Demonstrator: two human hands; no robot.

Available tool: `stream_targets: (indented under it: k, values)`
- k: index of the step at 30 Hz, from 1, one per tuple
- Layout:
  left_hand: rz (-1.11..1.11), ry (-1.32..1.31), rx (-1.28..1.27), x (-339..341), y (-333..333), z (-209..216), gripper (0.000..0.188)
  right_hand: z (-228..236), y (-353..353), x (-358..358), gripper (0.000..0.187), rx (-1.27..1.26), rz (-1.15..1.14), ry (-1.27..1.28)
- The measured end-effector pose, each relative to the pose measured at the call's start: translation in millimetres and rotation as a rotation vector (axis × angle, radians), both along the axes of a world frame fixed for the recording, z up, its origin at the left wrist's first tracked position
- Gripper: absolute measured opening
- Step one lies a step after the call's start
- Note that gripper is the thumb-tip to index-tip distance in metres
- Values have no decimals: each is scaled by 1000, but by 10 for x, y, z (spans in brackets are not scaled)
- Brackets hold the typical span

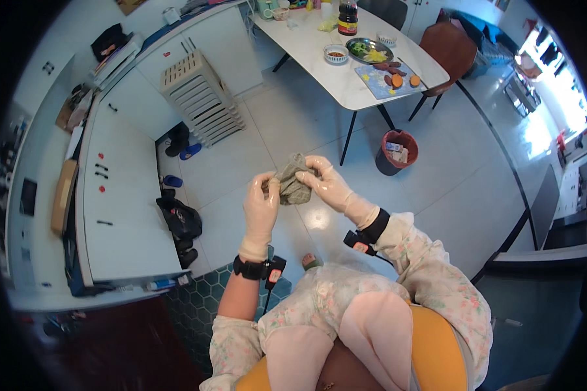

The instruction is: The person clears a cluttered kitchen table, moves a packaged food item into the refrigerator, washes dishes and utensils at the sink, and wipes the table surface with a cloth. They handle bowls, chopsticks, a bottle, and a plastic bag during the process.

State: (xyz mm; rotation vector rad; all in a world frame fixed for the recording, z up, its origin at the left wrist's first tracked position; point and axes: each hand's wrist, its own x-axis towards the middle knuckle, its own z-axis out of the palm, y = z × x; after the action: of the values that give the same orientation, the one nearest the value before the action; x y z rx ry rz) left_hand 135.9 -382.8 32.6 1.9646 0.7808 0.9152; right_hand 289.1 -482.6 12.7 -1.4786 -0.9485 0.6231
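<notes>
Pink-flowered sleeves (437, 267), black wrist straps (249, 268), glossy glove (259, 218) on each hand (327, 184)

The crumpled cloth (295, 188) fills the gap between the left hand (261, 207) and the right hand (328, 185); ahead of it a hand can pass over the tiled floor (274, 124) toward the desk (331, 79), whose thin leg (348, 138) and the lined bin (387, 161) block the low way to the front right. Forward left stands the slatted rack (205, 98); further left, the black bag (181, 220) and white cabinets (127, 189) close the side
</notes>
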Motion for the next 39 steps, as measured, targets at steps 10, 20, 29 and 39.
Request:
stream_targets:
  k: [10,20,29,39]
  values:
    - [-74,5,200,2067,2420,27,11,-169,2071,1773,20,-72,-107,274]
    - [0,-142,-203,4012,4562,146,14,120,3721,3844,20,26,-398,211]
    - [-476,-5,22,5789,6011,194,25,144,4739,5015,27,-4,-872,199]
    - [-894,45,653,7606,6375,-643,49,-708,5563,5705,66,-986,-924,-628]
